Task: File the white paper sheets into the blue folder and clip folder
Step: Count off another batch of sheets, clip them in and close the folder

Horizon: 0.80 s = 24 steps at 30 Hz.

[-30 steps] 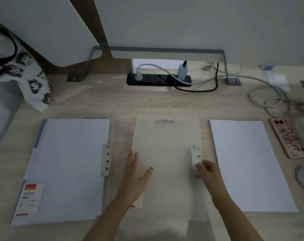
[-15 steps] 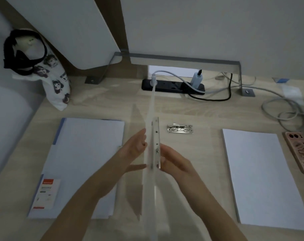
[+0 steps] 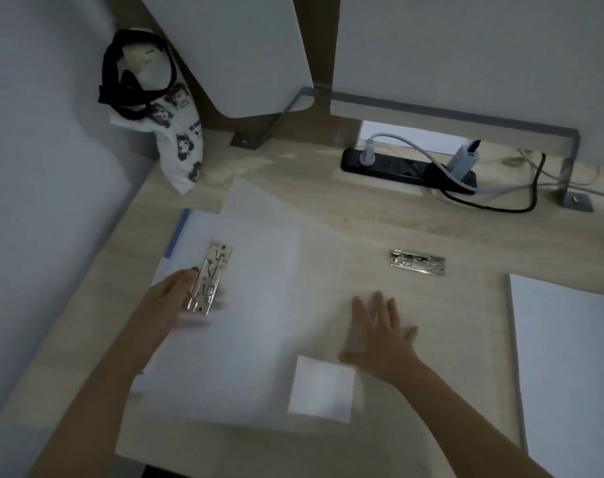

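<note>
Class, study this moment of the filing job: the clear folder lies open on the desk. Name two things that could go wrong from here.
1. The open clip folder's left flap lies over the blue folder, so that one may be hard to open without shifting things.
2. The left hand appears motion-blurred beside the metal clip; fingers could get pinched if it snaps.

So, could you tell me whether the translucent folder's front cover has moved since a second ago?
Yes. The cover has swung open leftward, away from the paper stack, and now lies over the blue folder.
</note>
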Each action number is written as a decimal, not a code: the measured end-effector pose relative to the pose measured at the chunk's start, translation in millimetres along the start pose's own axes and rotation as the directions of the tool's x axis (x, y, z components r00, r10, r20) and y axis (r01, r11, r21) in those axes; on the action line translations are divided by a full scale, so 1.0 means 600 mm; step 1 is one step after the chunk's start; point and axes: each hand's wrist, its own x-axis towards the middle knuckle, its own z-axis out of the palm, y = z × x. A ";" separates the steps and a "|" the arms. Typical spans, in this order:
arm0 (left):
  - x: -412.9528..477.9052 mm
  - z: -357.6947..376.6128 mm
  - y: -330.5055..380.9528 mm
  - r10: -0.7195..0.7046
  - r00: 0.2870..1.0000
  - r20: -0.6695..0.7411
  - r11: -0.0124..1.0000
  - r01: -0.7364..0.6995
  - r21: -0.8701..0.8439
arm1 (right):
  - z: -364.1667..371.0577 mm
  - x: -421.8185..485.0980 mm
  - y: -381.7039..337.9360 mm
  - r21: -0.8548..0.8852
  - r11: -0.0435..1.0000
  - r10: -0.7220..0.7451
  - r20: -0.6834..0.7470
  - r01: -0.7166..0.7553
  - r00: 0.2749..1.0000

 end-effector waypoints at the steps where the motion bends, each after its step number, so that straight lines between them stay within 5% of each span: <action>1: 0.005 0.000 -0.015 -0.033 0.997 -0.063 0.999 0.033 -0.002 | 0.006 0.000 0.005 -0.028 1.000 0.003 -0.001 -0.003 1.000; 8: 0.015 -0.006 -0.098 -0.170 0.980 -0.104 0.984 0.164 -0.070 | 0.014 0.002 0.012 -0.119 0.993 0.019 -0.019 -0.022 1.000; 14: 0.009 -0.021 -0.110 -0.159 0.985 -0.069 0.974 0.145 -0.174 | 0.013 0.000 0.007 -0.126 0.992 0.012 -0.006 -0.012 1.000; 20: 0.001 0.001 -0.118 -0.040 0.970 -0.242 0.997 0.024 -0.068 | 0.017 0.004 0.003 -0.150 0.988 0.020 0.008 -0.019 1.000; 24: 0.002 0.001 -0.107 -0.108 0.974 -0.201 0.983 0.075 -0.166 | 0.015 0.003 0.003 -0.157 0.987 0.025 0.013 -0.023 1.000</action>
